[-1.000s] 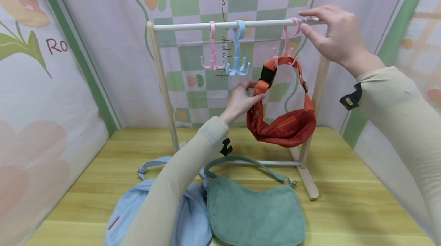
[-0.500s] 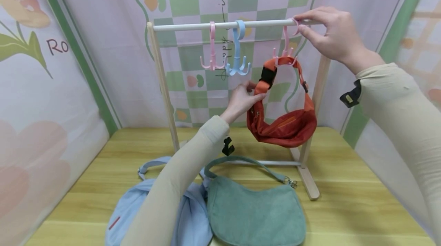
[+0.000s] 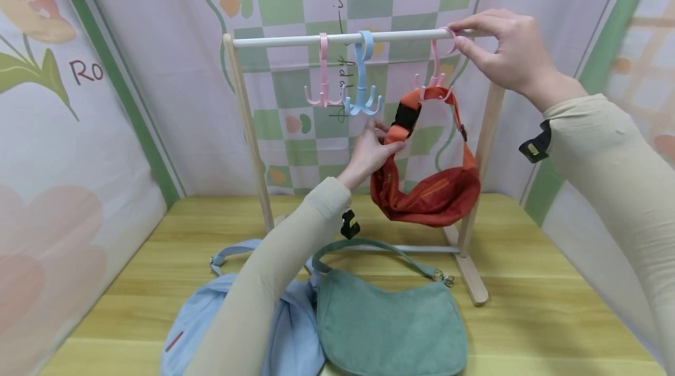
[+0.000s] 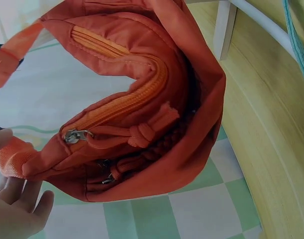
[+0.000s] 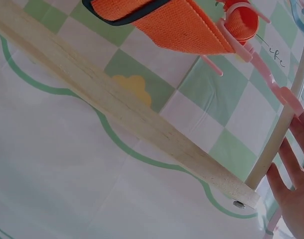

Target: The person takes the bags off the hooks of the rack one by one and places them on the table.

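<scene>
An orange-red waist bag (image 3: 429, 197) hangs by its strap from a pink hook hanger (image 3: 435, 74) near the rail's right end. My left hand (image 3: 367, 153) pinches the strap below the black buckle (image 3: 406, 116). In the left wrist view, the left hand (image 4: 20, 206) is at the strap's lower-left end, beside the bag's zipper pull (image 4: 75, 135). My right hand (image 3: 514, 54) pinches the top loop of that pink hook at the white rail (image 3: 295, 41). In the right wrist view, the right hand's (image 5: 296, 199) other fingers lie along the rail.
Another pink hook (image 3: 324, 77) and a blue hook (image 3: 362, 80) hang further left on the rail. On the wooden table (image 3: 548, 306) in front of the rack lie a green shoulder bag (image 3: 392, 323) and a light-blue bag (image 3: 295, 329), partly hidden by my left arm.
The right thumb and index finger have moved left along the rail onto the hook's loop. The waist bag has swung slightly left with my left hand on its strap.
</scene>
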### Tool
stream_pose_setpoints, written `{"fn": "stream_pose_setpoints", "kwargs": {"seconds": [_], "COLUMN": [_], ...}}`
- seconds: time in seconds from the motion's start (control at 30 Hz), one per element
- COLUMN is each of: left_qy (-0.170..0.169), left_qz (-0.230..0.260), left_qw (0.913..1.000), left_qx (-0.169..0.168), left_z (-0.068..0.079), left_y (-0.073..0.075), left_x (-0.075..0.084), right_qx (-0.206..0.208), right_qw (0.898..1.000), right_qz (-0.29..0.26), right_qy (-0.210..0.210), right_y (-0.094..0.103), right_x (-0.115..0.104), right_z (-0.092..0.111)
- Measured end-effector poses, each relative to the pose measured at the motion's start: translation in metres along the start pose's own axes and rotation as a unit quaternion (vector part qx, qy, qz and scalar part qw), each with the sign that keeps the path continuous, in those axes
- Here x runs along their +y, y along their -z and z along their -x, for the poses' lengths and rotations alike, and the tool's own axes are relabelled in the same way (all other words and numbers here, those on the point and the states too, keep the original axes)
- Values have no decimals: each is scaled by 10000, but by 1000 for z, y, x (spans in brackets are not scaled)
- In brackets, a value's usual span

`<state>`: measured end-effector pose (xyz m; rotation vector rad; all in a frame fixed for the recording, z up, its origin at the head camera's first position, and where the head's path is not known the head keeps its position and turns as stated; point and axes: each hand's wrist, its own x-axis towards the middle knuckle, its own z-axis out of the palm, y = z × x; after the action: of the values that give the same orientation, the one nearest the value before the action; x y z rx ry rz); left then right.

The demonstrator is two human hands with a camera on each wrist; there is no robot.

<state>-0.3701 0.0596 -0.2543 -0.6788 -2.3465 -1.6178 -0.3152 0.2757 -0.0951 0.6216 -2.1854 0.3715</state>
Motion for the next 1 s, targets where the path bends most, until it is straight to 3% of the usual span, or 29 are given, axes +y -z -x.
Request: {"fn": "stream_pose_setpoints", "kwargs": {"seconds": [0.2,0.37,0.57,1.0], "left_qy": [36,311,456,590], "left_qz": [72,343,862,1141], "left_qw": [9998,9981,9945,9906], "left_qx": [-189,-399,-395,-473], "left_z": [-2,-2,-1,2], "left_y": [4,7,10,11], "left_x": [6,7,7,17], "right_qx": [22,24,49,55], "right_qw": [10000,10000,10000,9999], "right_qz": [-69,-38,-60,-19], "right_qy": [-50,-46,-44,-144], "right_y": [1,0,-1,-2], "right_x": [-1,-1,0,1], "right_z": [0,0,0,-1]}}
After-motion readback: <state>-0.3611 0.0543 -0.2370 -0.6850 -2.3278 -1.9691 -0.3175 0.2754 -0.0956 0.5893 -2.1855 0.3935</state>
